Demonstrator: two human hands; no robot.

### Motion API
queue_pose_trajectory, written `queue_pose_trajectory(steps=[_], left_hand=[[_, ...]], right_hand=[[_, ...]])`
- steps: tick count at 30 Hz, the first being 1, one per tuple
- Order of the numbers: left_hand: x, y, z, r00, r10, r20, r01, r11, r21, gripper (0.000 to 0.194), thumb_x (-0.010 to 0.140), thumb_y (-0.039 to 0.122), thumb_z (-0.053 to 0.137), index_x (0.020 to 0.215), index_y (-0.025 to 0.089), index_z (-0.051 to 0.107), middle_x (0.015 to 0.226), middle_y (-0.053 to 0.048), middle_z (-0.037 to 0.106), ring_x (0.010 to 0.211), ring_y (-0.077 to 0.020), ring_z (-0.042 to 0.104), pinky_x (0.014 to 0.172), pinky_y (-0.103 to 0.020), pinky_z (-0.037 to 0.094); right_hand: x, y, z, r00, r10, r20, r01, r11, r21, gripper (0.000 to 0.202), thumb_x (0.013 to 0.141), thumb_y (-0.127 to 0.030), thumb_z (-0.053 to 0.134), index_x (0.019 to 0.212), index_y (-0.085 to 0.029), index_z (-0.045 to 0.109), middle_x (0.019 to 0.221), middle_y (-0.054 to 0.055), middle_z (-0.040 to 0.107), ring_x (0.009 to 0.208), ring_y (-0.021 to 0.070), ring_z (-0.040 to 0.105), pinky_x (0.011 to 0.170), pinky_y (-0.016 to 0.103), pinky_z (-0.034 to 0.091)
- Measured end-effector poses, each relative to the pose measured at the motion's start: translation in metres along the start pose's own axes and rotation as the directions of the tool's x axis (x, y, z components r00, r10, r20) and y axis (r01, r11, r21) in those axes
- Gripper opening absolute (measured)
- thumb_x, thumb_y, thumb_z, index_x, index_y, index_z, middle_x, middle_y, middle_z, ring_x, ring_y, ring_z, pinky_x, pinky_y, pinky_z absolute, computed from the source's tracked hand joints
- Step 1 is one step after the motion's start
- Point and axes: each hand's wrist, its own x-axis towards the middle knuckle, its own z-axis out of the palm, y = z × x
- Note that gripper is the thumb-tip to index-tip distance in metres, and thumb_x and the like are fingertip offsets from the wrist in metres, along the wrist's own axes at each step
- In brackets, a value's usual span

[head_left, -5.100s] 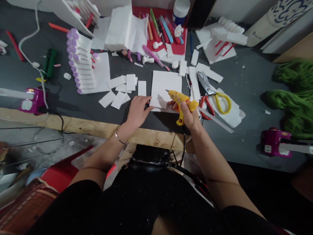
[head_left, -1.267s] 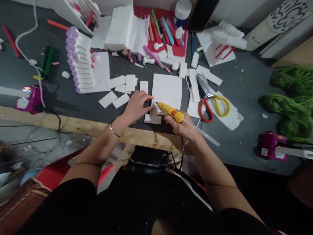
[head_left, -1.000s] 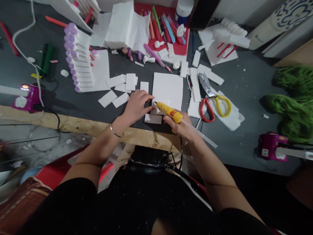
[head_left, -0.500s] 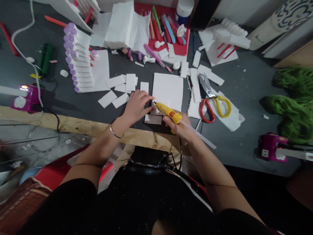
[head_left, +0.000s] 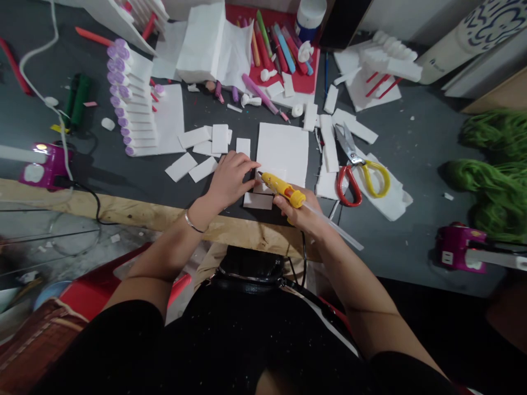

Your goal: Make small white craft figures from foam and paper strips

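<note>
My right hand (head_left: 302, 213) is wrapped round a yellow hot glue gun (head_left: 280, 186), with a clear glue stick jutting from its back. The nozzle points left, at the lower left of a square white foam board (head_left: 283, 144). My left hand (head_left: 234, 178) has its thumb and index fingertips a little apart, at the left end of a small white foam piece (head_left: 272, 173) on that board. The fingers and the gun partly hide this piece. A loose white rectangle (head_left: 257, 201) lies just below the board.
White rectangles (head_left: 202, 137) lie left of my hands. Scissors (head_left: 354, 159) rest on foam scraps at right. Behind are coloured clay sticks (head_left: 280, 46) and a white jar (head_left: 310, 16). A purple-topped foam model (head_left: 135, 101) stands left; green yarn (head_left: 489, 164) is far right.
The glue gun's nozzle has shifted very slightly at the board's lower left. My left hand stays where it was.
</note>
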Motion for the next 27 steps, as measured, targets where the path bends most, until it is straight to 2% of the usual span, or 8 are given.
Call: queue_pose_trajectory(steps=[12,21,27], left_hand=[[-0.001,-0.002,0.001,0.998,0.052,-0.025,-0.051,0.998,0.049,0.033,0.09,0.03,0.073,0.122,0.022,0.069,0.108,-0.008,0.068,0.105,-0.0278,0.056,0.092,-0.041,0.047],[-0.002,-0.004,0.003,0.996,0.076,-0.057,-0.072,0.996,0.059,0.029,0.094,0.034,0.069,0.121,0.023,0.069,0.106,-0.008,0.068,0.104,-0.0277,0.057,0.089,-0.041,0.046],[-0.002,-0.003,0.002,0.995,0.082,-0.058,-0.078,0.995,0.063,0.029,0.094,0.032,0.069,0.122,0.022,0.069,0.107,-0.008,0.068,0.106,-0.0284,0.058,0.09,-0.041,0.047]], right_hand=[[0.001,-0.006,0.0,1.0,0.01,0.006,-0.009,1.0,-0.026,0.056,0.082,-0.081,0.048,0.072,-0.026,0.047,0.064,0.0,0.054,0.06,0.0152,0.049,0.058,0.033,0.035],[0.002,0.001,0.002,0.998,-0.059,-0.031,0.055,0.992,-0.116,0.047,0.088,-0.069,0.048,0.07,-0.025,0.048,0.064,0.001,0.052,0.059,0.0148,0.045,0.058,0.034,0.032],[0.003,0.005,0.003,0.997,-0.072,-0.036,0.066,0.986,-0.154,0.042,0.09,-0.063,0.049,0.071,-0.025,0.051,0.066,0.002,0.05,0.064,0.0163,0.048,0.06,0.033,0.033]])
